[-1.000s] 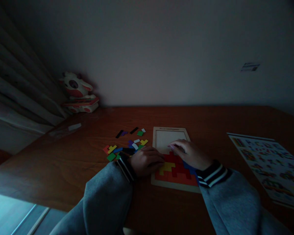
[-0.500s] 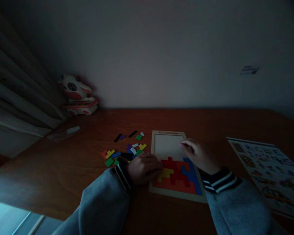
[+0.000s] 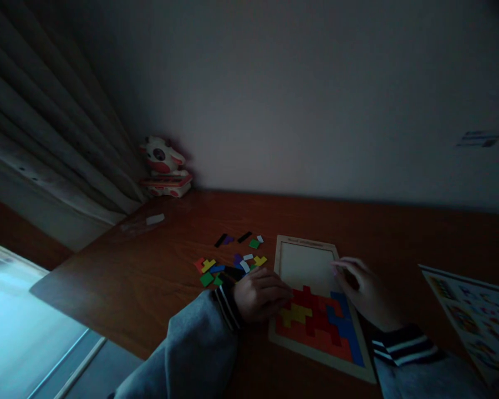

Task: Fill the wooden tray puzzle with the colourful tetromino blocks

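Note:
A pale wooden puzzle board [image 3: 322, 361] lies on the table in front of me. Its lower half holds fitted red, orange, blue and yellow pieces, such as a yellow piece [image 3: 296, 315]; the upper half shows bare tray. My left hand [image 3: 263, 293] rests over the board's left edge, fingers bent and held together. Whatever lies under those fingertips is hidden. At the right rim is my right hand [image 3: 363, 291], thumb and forefinger curved toward each other with their tips close by the upper tray. I cannot make out anything between them.
Loose coloured pieces, among them a green piece [image 3: 207, 279], lie scattered left of the board. A printed picture sheet [image 3: 478, 321] is at the right. A cow-shaped toy [image 3: 166, 169] stands by the curtain [image 3: 66, 138], behind a clear wrapper [image 3: 147, 223].
My view has swung left, so the board, pieces and toy appear further right and lower. The gap inside my right hand's curved fingers shows more clearly. My left hand keeps its place on the board.

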### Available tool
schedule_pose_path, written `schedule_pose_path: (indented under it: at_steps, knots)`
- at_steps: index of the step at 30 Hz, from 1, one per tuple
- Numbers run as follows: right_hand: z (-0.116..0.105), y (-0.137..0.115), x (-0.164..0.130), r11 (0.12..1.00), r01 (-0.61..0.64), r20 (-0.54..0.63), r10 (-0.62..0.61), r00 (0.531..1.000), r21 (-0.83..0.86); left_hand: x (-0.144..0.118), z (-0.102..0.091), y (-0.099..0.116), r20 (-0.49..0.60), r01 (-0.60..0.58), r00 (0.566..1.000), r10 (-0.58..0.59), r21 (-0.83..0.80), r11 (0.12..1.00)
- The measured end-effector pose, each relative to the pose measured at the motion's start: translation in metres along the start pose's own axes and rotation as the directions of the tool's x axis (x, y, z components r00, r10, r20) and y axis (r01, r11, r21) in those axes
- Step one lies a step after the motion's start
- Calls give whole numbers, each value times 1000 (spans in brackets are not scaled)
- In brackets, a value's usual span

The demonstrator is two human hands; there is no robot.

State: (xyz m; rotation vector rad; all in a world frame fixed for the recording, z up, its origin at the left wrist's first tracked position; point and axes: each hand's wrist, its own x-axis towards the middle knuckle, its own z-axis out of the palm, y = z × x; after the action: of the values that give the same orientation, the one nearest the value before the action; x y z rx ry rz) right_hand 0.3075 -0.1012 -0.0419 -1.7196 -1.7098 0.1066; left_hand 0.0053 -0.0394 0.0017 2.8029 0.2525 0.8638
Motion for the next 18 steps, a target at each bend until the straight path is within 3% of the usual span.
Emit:
schedule_pose_path:
  at_steps: [4,7,11,13,16,18]
  knots:
    - [8,10,-4,999,-10,-10,10,1000,-31,-2,-8,2,-108,89,991,-82,61,994]
    - [9,12,-9,999,-13,22,14,1000,-40,-15,-22,2,-148,291,952,-268,167,942]
    - [5,10,-20,995,-91,21,92,996,-51,-56,-44,4,-223,560,829,-513,326,762]
    - [3,8,-26,991,-127,35,129,991,-48,-83,-50,6,-254,665,743,-619,389,638]
    - [0,6,-34,982,-178,49,181,982,-55,-117,-48,5,-183,723,655,-733,433,538]
    - [-2,6,-38,978,-193,20,195,981,-77,-127,-43,1,-128,727,631,-766,441,526]
